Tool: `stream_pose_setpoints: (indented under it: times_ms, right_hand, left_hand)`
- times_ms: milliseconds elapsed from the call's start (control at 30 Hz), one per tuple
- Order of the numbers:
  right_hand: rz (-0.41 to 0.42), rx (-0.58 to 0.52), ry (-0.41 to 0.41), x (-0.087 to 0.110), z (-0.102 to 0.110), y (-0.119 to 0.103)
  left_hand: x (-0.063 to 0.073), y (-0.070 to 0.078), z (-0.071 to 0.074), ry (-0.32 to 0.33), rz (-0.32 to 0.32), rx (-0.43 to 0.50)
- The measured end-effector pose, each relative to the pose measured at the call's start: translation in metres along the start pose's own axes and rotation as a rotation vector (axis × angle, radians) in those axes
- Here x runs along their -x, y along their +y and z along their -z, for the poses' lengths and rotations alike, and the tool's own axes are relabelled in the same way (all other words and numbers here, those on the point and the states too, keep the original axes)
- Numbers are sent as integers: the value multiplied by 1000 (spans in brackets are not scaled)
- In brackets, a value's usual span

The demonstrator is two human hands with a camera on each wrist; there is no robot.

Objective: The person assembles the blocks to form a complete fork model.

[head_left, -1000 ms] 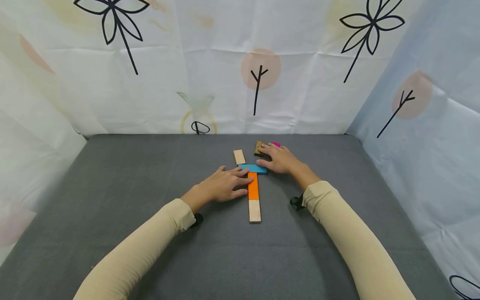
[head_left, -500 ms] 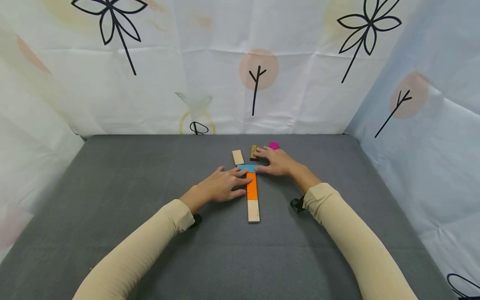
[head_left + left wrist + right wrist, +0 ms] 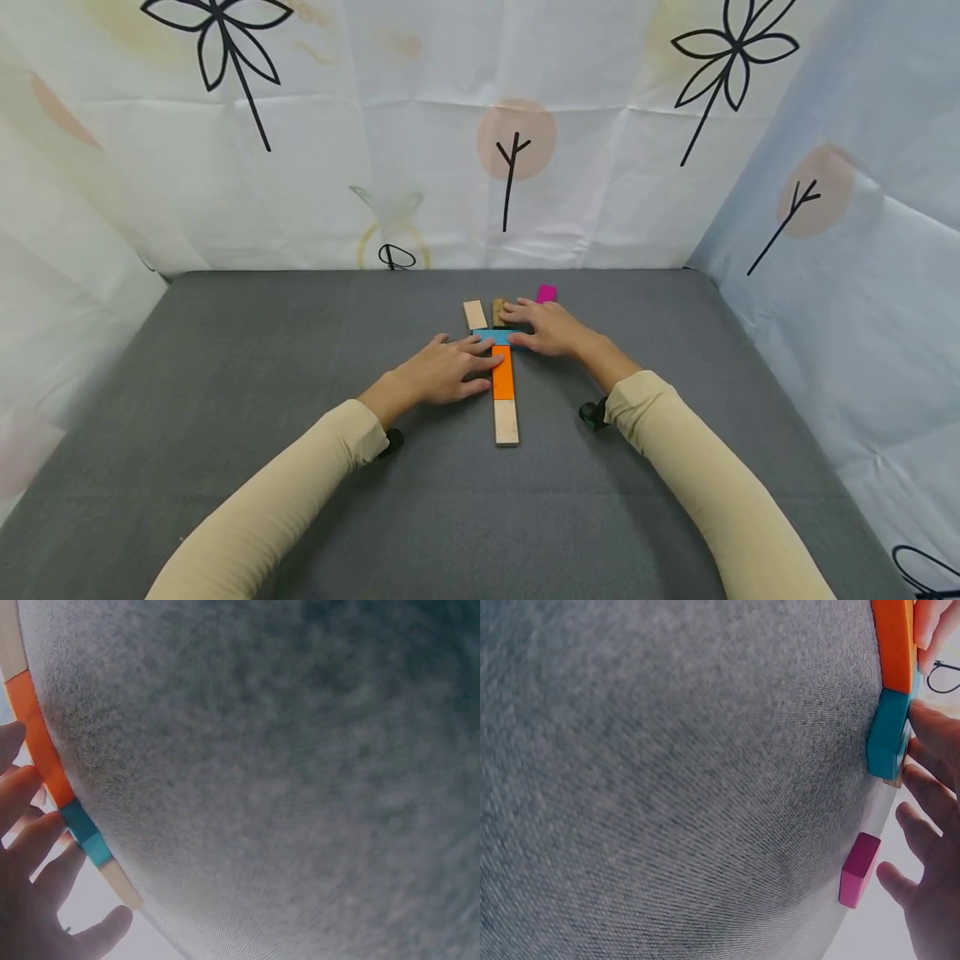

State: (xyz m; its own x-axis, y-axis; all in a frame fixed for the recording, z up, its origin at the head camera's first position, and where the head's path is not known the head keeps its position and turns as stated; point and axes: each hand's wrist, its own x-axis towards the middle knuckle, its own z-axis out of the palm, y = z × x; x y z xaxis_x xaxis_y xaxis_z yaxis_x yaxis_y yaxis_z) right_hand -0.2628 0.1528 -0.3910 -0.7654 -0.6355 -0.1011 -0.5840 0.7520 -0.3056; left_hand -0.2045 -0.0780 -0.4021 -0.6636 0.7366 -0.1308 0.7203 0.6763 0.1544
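Observation:
My left hand [image 3: 444, 372] lies with extended, spread fingers on the orange block [image 3: 503, 382] and the left part of the blue block [image 3: 487, 335]. The blue block lies crosswise at the orange one's far end. My right hand [image 3: 553, 328] touches the dark brown wooden block [image 3: 498, 312] with its fingers, while its thumb rests on the blue block's right part. That brown block stands lengthwise at the blue block's far edge, partly hidden by the fingers. In the right wrist view the right fingers [image 3: 924, 791] look spread and fairly straight.
A pale wooden block [image 3: 506, 423] meets the orange block's near end. Another pale block [image 3: 475, 315] lies slightly tilted beyond the blue one. A magenta block [image 3: 547, 293] sits apart behind my right hand. Printed cloth [image 3: 300, 208] hangs behind the grey tabletop [image 3: 262, 350].
My right hand has slid the brown block left and nearer, up to the blue block. More of the magenta block now shows. The left hand stays in place.

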Motion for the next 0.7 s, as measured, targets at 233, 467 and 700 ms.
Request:
stream_pose_setpoints:
  times_ms: [233,467,700]
  right_hand:
    - [8,2,24,0,0,-2]
    - [28,13,49,0,-1,-6]
    - [30,14,54,2,-2,-9]
  left_hand:
    - [0,-1,0,0,7,-1]
    - [0,-2,0,-6,7,0]
    - [1,-1,0,3,-2,13]
